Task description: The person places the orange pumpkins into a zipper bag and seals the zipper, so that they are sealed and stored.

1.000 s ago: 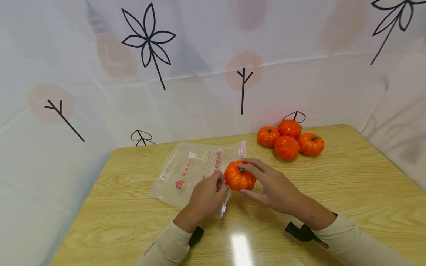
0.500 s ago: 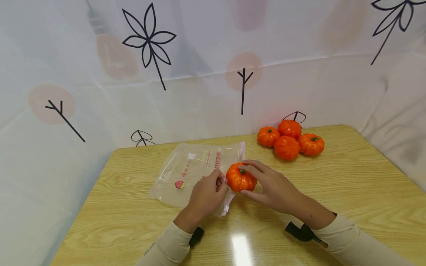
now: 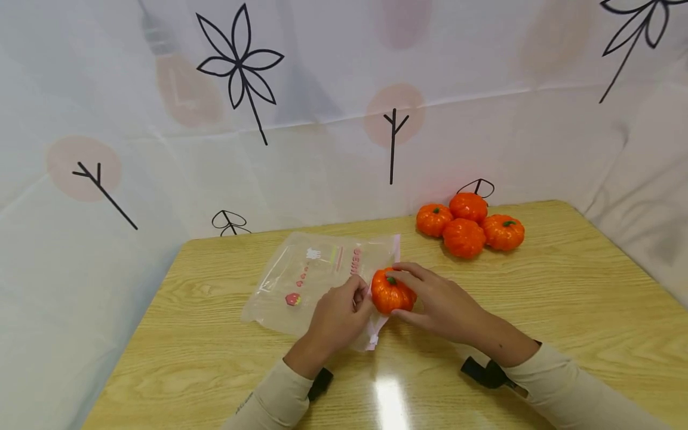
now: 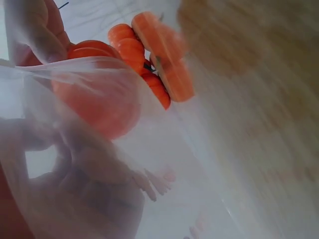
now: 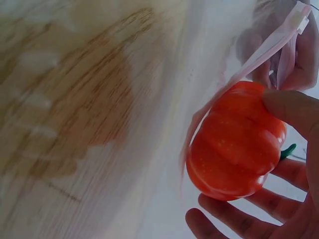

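Clock face set on the head view, centred on the held pumpkin (image 3: 393, 295). The pumpkin is located at the mouth of the clear bag (image 3: 325, 269), close beside the pink strip (image 3: 396, 246). It is gripped by the right hand (image 3: 443, 301), which reaches in from 3 o'clock; the thumb is placed at the pumpkin's 6 o'clock side, the fingers at its 12 o'clock side, and the grip is spread to the pumpkin's width. The green stem (image 3: 391, 279) is turned up toward the head camera. The bag's edge is pinched by the left hand (image 3: 338, 313), at 8 o'clock; that grip is narrow, its fingertips partly hidden in the head view. In the left wrist view, the lower part of the pumpkin is seen through the film, the upper part above the edge; how far it is inside cannot be told, nor whether the table (image 3: 564, 310) is touched by it. The bag is laid out toward 9 o'clock, with a strawberry print (image 3: 292, 299) on its face; its white slider (image 3: 373, 341) is noted at 7 o'clock. Four pumpkins (image 3: 464, 237) are clustered toward 2 o'clock, well apart from the bag. The table is backed by a printed cloth (image 3: 322, 167).
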`<state>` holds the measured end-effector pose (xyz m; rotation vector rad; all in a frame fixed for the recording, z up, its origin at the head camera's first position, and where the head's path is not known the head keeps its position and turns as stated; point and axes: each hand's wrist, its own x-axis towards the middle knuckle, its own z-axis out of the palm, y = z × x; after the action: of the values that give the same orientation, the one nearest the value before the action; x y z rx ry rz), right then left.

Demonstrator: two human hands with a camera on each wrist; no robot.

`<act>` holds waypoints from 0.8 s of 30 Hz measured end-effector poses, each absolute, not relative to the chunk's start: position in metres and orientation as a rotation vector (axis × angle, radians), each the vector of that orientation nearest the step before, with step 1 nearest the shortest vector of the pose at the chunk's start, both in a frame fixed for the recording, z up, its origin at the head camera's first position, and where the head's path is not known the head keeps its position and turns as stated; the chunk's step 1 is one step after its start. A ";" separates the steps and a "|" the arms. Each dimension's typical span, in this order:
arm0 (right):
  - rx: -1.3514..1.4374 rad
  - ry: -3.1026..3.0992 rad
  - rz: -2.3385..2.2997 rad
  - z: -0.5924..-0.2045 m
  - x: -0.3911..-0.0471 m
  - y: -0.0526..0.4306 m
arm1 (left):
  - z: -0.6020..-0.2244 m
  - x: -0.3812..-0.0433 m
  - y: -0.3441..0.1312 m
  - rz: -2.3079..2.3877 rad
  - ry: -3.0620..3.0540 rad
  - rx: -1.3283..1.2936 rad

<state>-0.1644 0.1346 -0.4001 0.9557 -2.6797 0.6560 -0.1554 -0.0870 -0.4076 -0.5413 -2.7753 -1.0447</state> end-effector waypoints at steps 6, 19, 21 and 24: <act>0.951 -2.732 0.630 -0.403 -0.166 0.135 | -0.408 -0.151 -0.084 -1.057 -2.791 -0.565; 0.958 -2.810 0.656 -0.411 -0.173 0.137 | -0.411 -0.144 -0.074 -1.066 -2.810 -0.633; 0.956 -2.815 0.663 -0.412 -0.174 0.138 | -0.411 -0.144 -0.073 -1.069 -2.814 -0.645; 0.959 -2.807 0.666 -0.415 -0.176 0.140 | -0.411 -0.142 -0.070 -1.079 -2.824 -0.669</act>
<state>-0.1755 0.1402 -0.4148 0.9586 -2.8073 0.6658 -0.1424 -0.0701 -0.4112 -0.6691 -2.8239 -1.0787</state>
